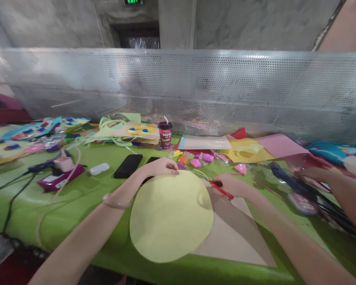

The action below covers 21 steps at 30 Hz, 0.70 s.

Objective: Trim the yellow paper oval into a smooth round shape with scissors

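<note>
A large rounded yellow paper piece [170, 217] lies over a beige sheet [234, 233] near the front of the green table. My left hand [167, 166] pinches the top edge of the yellow paper, and a pale bracelet circles that wrist. Red-handled scissors [222, 190] are in my right hand [225, 184], its fingers wrapped round the handle at the paper's upper right. A thin yellow-green strip [200, 173] curls between the two hands. The scissors' blades are hard to make out.
Phones [128, 166], a white case [99, 169] and a purple box [61, 178] lie left. Behind stand a lidded cup [165, 135] and coloured clay packets [195, 162]. Another person's hand [314, 174] is at the right, near a blue-handled tool [286, 178] and black cables.
</note>
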Each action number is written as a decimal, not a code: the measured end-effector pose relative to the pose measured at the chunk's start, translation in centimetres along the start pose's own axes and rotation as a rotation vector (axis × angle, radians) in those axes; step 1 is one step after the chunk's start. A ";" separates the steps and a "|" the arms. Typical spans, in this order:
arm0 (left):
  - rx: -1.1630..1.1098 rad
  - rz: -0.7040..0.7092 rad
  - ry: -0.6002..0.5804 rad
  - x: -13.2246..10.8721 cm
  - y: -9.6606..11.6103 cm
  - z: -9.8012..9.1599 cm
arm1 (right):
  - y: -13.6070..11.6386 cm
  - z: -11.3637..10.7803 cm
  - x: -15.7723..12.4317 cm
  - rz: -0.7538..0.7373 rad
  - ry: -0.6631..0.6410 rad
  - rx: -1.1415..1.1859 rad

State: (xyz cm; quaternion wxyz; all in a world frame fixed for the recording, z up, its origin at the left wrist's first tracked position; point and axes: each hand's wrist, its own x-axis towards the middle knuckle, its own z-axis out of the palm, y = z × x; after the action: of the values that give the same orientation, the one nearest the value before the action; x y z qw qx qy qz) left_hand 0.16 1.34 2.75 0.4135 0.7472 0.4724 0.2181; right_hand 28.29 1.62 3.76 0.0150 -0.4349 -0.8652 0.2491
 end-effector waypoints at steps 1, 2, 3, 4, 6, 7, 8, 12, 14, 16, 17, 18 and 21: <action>0.010 -0.001 0.001 0.0 0.0 0.0 | 0.1 0.0 0.0 0.001 0.004 0.014; 0.022 0.002 0.003 0.0 0.0 -0.1 | 0.1 0.0 0.0 -0.004 0.012 0.024; 0.033 0.006 0.005 0.0 0.0 -0.1 | 0.1 -0.1 0.0 -0.012 0.022 0.027; 0.041 0.011 0.008 0.0 0.0 -0.1 | 0.1 -0.1 0.0 -0.013 0.035 0.037; 0.045 0.023 0.019 0.0 -0.1 -0.1 | 0.2 -0.2 0.0 -0.001 0.068 0.080; 0.039 0.028 0.028 0.0 -0.1 -0.2 | 0.3 -0.3 0.1 0.011 0.086 0.102; 0.034 0.034 0.040 -0.1 -0.2 -0.2 | 0.4 -0.3 0.1 0.028 0.107 0.129; 0.038 0.054 0.114 -0.1 -0.3 -0.4 | 0.9 -0.2 0.6 0.065 0.241 0.350; 0.039 0.067 0.152 -0.1 -0.4 -0.5 | 0.9 -0.1 0.7 0.034 0.298 0.496; 0.024 0.076 0.174 -0.1 -0.4 -0.5 | 0.4 -0.1 0.7 -0.025 0.314 0.585; 0.014 0.079 0.177 -0.1 -0.4 -0.5 | 0.1 0.0 0.6 -0.043 0.310 0.603; 0.004 0.080 0.178 0.0 -0.3 -0.4 | -0.3 0.0 0.5 -0.050 0.299 0.606; -0.009 0.087 0.193 0.1 -0.2 -0.2 | -1.2 0.2 0.2 -0.026 0.270 0.578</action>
State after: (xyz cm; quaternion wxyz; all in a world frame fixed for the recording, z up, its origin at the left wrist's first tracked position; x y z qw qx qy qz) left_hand -0.02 1.57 2.64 0.3594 0.7408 0.4761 0.3088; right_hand 27.24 1.12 4.08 0.2557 -0.4305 -0.7543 0.4246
